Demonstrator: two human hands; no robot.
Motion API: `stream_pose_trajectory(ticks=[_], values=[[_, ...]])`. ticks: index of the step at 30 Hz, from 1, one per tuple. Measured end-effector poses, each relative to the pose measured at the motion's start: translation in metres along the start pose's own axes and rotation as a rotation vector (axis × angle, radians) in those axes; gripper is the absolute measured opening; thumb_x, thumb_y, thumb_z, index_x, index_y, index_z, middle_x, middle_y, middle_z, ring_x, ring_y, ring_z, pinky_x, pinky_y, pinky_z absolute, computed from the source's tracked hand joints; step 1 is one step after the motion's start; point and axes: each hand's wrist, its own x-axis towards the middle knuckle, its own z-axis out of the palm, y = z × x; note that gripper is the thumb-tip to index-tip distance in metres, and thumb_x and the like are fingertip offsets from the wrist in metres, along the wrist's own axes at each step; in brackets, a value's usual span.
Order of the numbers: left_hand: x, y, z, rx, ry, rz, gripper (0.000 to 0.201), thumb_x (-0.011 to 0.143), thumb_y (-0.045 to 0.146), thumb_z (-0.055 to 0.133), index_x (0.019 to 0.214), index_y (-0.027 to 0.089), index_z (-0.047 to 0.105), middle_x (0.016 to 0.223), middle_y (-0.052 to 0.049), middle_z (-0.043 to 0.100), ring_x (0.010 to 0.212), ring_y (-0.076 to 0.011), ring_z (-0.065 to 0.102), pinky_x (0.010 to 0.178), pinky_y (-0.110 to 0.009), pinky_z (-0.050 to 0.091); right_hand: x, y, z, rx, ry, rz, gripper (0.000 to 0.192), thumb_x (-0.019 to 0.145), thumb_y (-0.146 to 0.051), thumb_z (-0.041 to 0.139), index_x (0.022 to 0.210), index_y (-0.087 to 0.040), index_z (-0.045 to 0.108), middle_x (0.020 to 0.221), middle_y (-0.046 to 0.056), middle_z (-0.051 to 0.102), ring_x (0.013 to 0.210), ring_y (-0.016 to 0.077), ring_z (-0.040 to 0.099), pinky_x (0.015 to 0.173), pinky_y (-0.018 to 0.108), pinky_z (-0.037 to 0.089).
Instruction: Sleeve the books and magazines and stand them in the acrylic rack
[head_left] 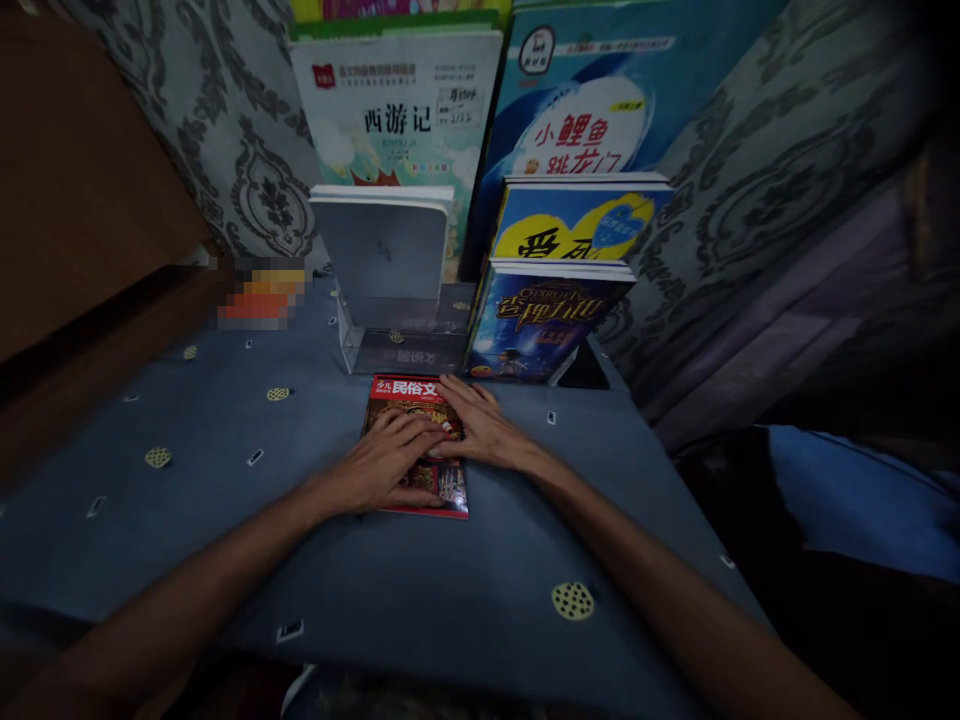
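A red book (397, 388) lies closed and face up on the patterned tablecloth, its cover partly hidden by both hands. My left hand (394, 455) rests flat across the left and middle of the cover, fingers stretched out. On the right side of the same book lies my right hand (484, 425), its fingers extended toward the top edge. Just beyond the book stands a clear bookstand (401, 345) with a grey-covered book (382, 245) upright in it. Right of that, a dark blue book (540, 320) stands upright.
Behind stand a blue and yellow book (517, 215), a pale green book (397, 70) and a teal book (667, 50). A brown wooden piece (82, 150) rises at the left. Patterned curtain (262, 180) hangs behind the table (480, 620).
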Motion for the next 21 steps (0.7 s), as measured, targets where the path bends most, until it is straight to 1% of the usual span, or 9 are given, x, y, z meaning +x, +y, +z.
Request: stream_pose_trajectory(ticks=[4, 6, 8, 11, 13, 16, 19, 21], values=[[0.000, -0.002, 0.001, -0.009, 0.019, -0.007, 0.081, 0.082, 0.069, 0.066, 0.142, 0.016, 0.051, 0.141, -0.019, 0.059, 0.136, -0.0334, 0.049, 0.117, -0.051, 0.031, -0.005, -0.002, 0.002, -0.017, 0.018, 0.028, 0.111, 0.076, -0.074, 0.069, 0.160, -0.013, 0.029, 0.167, 0.025, 0.022, 0.156, 0.0380, 0.020, 0.123, 0.063, 0.018], [0.000, -0.003, 0.000, -0.036, 0.026, -0.005, 0.082, 0.081, 0.069, 0.067, 0.142, 0.017, 0.051, 0.140, -0.018, 0.060, 0.136, -0.0329, 0.050, 0.117, -0.050, 0.032, -0.009, -0.003, 0.003, -0.023, 0.015, 0.046, 0.115, 0.075, -0.075, 0.069, 0.160, -0.012, 0.027, 0.167, 0.026, 0.021, 0.156, 0.0386, 0.019, 0.124, 0.063, 0.018], [0.000, -0.003, -0.002, -0.072, 0.032, -0.013, 0.076, 0.084, 0.067, 0.066, 0.142, 0.019, 0.052, 0.138, -0.016, 0.061, 0.134, -0.0314, 0.051, 0.116, -0.049, 0.034, -0.014, -0.004, 0.005, -0.026, 0.004, 0.054, 0.118, 0.074, -0.077, 0.069, 0.161, -0.012, 0.023, 0.167, 0.026, 0.019, 0.156, 0.0384, 0.018, 0.124, 0.063, 0.017], [-0.001, -0.004, -0.003, -0.091, 0.069, -0.076, 0.059, 0.095, 0.058, 0.057, 0.139, 0.020, 0.053, 0.137, -0.014, 0.062, 0.130, -0.0288, 0.054, 0.112, -0.048, 0.038, -0.024, -0.007, 0.005, -0.022, -0.012, 0.036, 0.124, 0.071, -0.079, 0.070, 0.164, -0.017, 0.016, 0.169, 0.024, 0.014, 0.157, 0.0382, 0.014, 0.125, 0.064, 0.014], [-0.001, -0.005, -0.001, -0.072, 0.114, -0.135, 0.049, 0.100, 0.051, 0.051, 0.137, 0.019, 0.055, 0.136, -0.014, 0.062, 0.128, -0.0273, 0.054, 0.111, -0.048, 0.040, -0.032, -0.010, 0.006, -0.017, -0.040, 0.038, 0.128, 0.069, -0.081, 0.070, 0.164, -0.018, 0.012, 0.169, 0.024, 0.010, 0.157, 0.0380, 0.010, 0.125, 0.064, 0.012], [-0.001, -0.013, 0.005, 0.014, 0.218, -0.261, 0.042, 0.102, 0.046, 0.048, 0.133, 0.019, 0.058, 0.138, -0.014, 0.059, 0.129, -0.0272, 0.053, 0.112, -0.050, 0.040, -0.042, -0.014, 0.005, -0.007, -0.089, 0.053, 0.134, 0.066, -0.082, 0.072, 0.164, -0.017, 0.008, 0.169, 0.024, 0.006, 0.158, 0.0380, 0.006, 0.125, 0.063, 0.009], [-0.003, -0.025, 0.013, 0.147, 0.317, -0.449, 0.045, 0.099, 0.046, 0.049, 0.132, 0.016, 0.057, 0.145, -0.020, 0.053, 0.137, -0.0332, 0.047, 0.112, -0.056, 0.038, -0.050, -0.016, 0.005, 0.009, -0.110, 0.034, 0.137, 0.064, -0.083, 0.072, 0.164, -0.018, 0.006, 0.169, 0.024, 0.005, 0.158, 0.0389, 0.003, 0.125, 0.065, 0.007], [-0.004, -0.032, 0.016, 0.185, 0.327, -0.545, 0.048, 0.098, 0.046, 0.051, 0.133, 0.014, 0.054, 0.145, -0.024, 0.052, 0.140, -0.0371, 0.045, 0.112, -0.061, 0.036, -0.052, -0.017, 0.004, 0.016, -0.130, 0.017, 0.138, 0.063, -0.083, 0.073, 0.164, -0.018, 0.005, 0.169, 0.024, 0.003, 0.157, 0.0396, 0.001, 0.124, 0.065, 0.007]])
